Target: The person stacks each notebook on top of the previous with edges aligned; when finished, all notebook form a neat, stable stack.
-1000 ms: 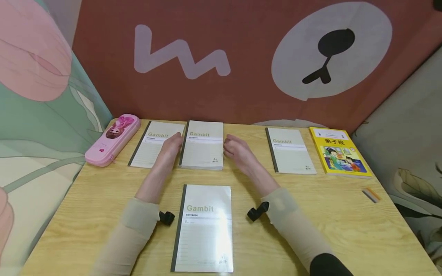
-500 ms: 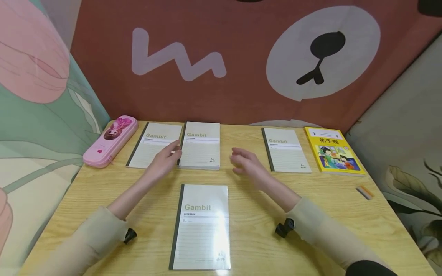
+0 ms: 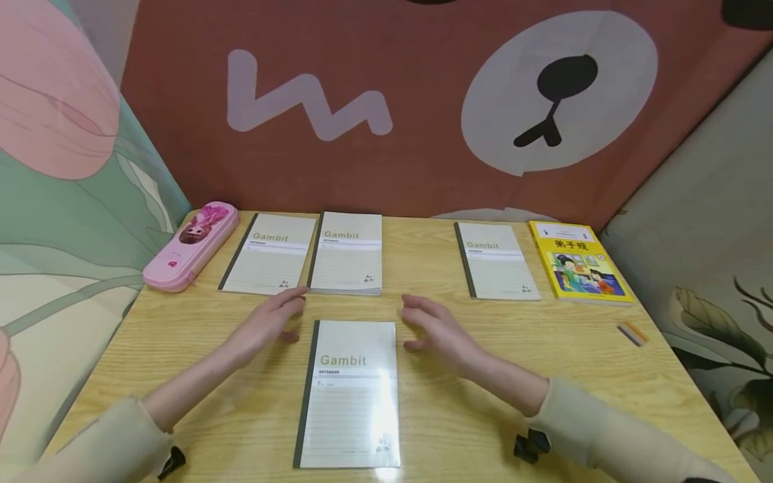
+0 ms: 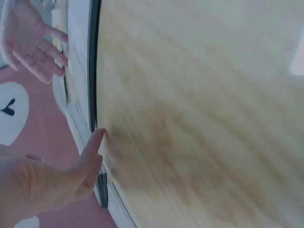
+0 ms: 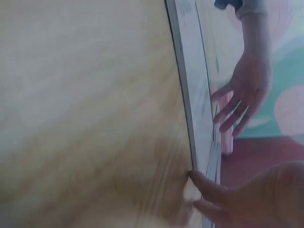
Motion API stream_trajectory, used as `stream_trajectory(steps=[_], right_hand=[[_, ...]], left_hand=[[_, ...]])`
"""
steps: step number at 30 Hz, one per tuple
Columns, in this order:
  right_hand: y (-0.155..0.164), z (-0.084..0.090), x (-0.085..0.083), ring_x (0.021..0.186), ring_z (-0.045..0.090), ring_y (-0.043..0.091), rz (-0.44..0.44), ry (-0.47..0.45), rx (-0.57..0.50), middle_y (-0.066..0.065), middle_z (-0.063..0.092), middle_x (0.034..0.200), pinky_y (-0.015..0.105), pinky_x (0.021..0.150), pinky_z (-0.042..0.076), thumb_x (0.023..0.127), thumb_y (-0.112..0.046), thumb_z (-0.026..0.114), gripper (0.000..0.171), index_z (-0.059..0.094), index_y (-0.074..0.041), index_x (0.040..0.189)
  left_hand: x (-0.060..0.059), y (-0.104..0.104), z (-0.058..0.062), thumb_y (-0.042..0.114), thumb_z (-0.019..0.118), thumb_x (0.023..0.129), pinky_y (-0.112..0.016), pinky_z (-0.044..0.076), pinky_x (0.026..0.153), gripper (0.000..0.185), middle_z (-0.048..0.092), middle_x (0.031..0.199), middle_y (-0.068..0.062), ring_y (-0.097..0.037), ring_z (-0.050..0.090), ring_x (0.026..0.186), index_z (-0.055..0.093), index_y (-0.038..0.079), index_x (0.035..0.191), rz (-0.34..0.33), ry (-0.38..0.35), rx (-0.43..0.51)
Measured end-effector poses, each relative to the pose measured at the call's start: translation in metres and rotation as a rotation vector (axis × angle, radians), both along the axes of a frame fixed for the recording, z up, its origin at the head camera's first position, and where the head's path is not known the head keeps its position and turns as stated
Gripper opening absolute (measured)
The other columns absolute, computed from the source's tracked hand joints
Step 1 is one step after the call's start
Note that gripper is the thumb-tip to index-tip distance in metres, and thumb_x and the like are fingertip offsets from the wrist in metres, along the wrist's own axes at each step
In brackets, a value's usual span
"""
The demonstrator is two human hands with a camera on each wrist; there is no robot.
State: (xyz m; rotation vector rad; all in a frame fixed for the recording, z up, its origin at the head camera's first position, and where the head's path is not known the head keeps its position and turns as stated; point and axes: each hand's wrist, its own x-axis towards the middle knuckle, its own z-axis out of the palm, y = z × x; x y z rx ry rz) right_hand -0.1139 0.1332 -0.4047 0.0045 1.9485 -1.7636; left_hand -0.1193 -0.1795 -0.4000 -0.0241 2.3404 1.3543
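A notebook [image 3: 356,419] marked "Gambit" lies on the near part of the table. To its upper left, my left hand [image 3: 262,329] has loosely spread fingers and holds nothing. My right hand [image 3: 443,335] hovers beside the notebook's upper right corner, fingers apart and lightly bent, with nothing in them. Just beyond the hands sits a stack of notebooks [image 3: 344,261] at the back middle, and the left fingertips come close to its lower left corner. Left of that stack lies another notebook [image 3: 266,258]. Both wrist views show the opposite hand across the near notebook's edge.
A pink pencil case [image 3: 190,248] is at the back left. On the right are a further notebook [image 3: 498,265] and a yellow picture-covered book [image 3: 582,265]. Small coloured sticks [image 3: 632,333] lie near the table's [image 3: 543,355] right edge. A painted wall [image 3: 423,174] rises behind.
Both hands have drawn back from the sides of the back middle stack toward the near notebook, their fingers spreading. The view has shifted slightly.
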Motion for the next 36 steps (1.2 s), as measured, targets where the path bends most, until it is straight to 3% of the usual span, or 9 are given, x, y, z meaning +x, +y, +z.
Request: stream_trajectory(steps=[4, 7, 14, 19, 22, 25, 27, 31, 36], right_hand=[[-0.005, 0.003, 0.015, 0.155, 0.028, 0.043, -0.04, -0.029, -0.011, 0.019, 0.024, 0.169, 0.056, 0.109, 0.052, 0.104, -0.028, 0.054, 0.065, 0.031, -0.001, 0.159], [-0.009, 0.006, 0.023, 0.155, 0.026, 0.043, -0.052, -0.068, -0.029, 0.02, 0.023, 0.169, 0.057, 0.108, 0.053, 0.102, -0.03, 0.057, 0.068, 0.031, -0.003, 0.159], [-0.018, 0.01, 0.029, 0.155, 0.022, 0.046, -0.053, -0.11, -0.07, 0.023, 0.021, 0.169, 0.061, 0.105, 0.054, 0.1, -0.027, 0.057, 0.072, 0.028, 0.0, 0.16], [-0.019, 0.008, 0.027, 0.154, 0.025, 0.046, -0.095, -0.137, -0.081, 0.025, 0.022, 0.168, 0.062, 0.104, 0.054, 0.099, -0.024, 0.057, 0.071, 0.029, 0.003, 0.158], [-0.018, 0.006, 0.024, 0.148, 0.038, 0.042, -0.11, -0.159, -0.089, 0.024, 0.036, 0.161, 0.057, 0.103, 0.056, 0.1, -0.024, 0.056, 0.056, 0.043, 0.003, 0.148], [-0.015, 0.005, 0.021, 0.13, 0.058, 0.034, -0.089, -0.163, -0.098, 0.02, 0.056, 0.142, 0.048, 0.101, 0.057, 0.102, -0.023, 0.053, 0.034, 0.06, -0.001, 0.126], [-0.013, 0.004, 0.019, 0.116, 0.064, 0.026, -0.068, -0.158, -0.099, 0.016, 0.063, 0.13, 0.043, 0.099, 0.058, 0.102, -0.022, 0.052, 0.029, 0.064, 0.0, 0.117], [-0.011, 0.002, 0.018, 0.114, 0.066, 0.023, -0.039, -0.138, -0.076, 0.022, 0.059, 0.142, 0.044, 0.105, 0.056, 0.1, -0.015, 0.053, 0.048, 0.051, 0.008, 0.143], [-0.009, 0.001, 0.016, 0.129, 0.061, 0.031, -0.005, -0.133, -0.065, 0.027, 0.048, 0.154, 0.049, 0.115, 0.049, 0.099, -0.012, 0.055, 0.07, 0.025, 0.007, 0.159]], left_hand=[[0.012, 0.002, -0.003, 0.033, 0.036, 0.111, -0.054, 0.045, 0.117, 0.058, 0.031, 0.166, -0.026, -0.042, 0.055, 0.137, 0.028, 0.008, 0.163, -0.009, 0.002, -0.019], [0.017, 0.006, -0.005, 0.032, 0.037, 0.111, -0.052, 0.048, 0.115, 0.058, 0.031, 0.165, -0.026, -0.041, 0.058, 0.134, 0.03, 0.004, 0.161, 0.003, 0.008, -0.016], [0.024, 0.017, -0.008, 0.029, 0.043, 0.108, -0.033, 0.063, 0.082, 0.057, 0.04, 0.154, -0.026, -0.04, 0.054, 0.133, 0.038, 0.001, 0.157, 0.058, 0.021, -0.049], [0.023, 0.019, -0.008, 0.029, 0.044, 0.108, -0.031, 0.063, 0.08, 0.057, 0.04, 0.155, -0.026, -0.04, 0.054, 0.134, 0.038, 0.001, 0.157, 0.07, 0.005, -0.062], [0.023, 0.019, -0.008, 0.027, 0.043, 0.108, -0.035, 0.063, 0.087, 0.057, 0.042, 0.156, -0.027, -0.039, 0.056, 0.134, 0.037, 0.0, 0.157, 0.073, -0.01, -0.049], [0.021, 0.018, -0.01, 0.026, 0.044, 0.108, -0.041, 0.06, 0.097, 0.055, 0.053, 0.148, -0.026, -0.034, 0.064, 0.124, 0.041, -0.004, 0.154, 0.063, -0.028, -0.023], [0.02, 0.018, -0.012, 0.024, 0.045, 0.108, -0.041, 0.059, 0.099, 0.052, 0.061, 0.142, -0.025, -0.028, 0.068, 0.116, 0.045, -0.005, 0.151, 0.048, -0.043, 0.001], [0.019, 0.015, -0.016, 0.019, 0.047, 0.108, -0.036, 0.061, 0.096, 0.049, 0.062, 0.142, -0.024, -0.021, 0.071, 0.112, 0.047, -0.006, 0.149, -0.003, -0.059, 0.051], [0.019, 0.011, -0.016, 0.023, 0.049, 0.108, -0.038, 0.065, 0.083, 0.063, 0.061, 0.139, -0.028, -0.024, 0.072, 0.103, 0.026, -0.003, 0.16, -0.069, -0.082, 0.122]])
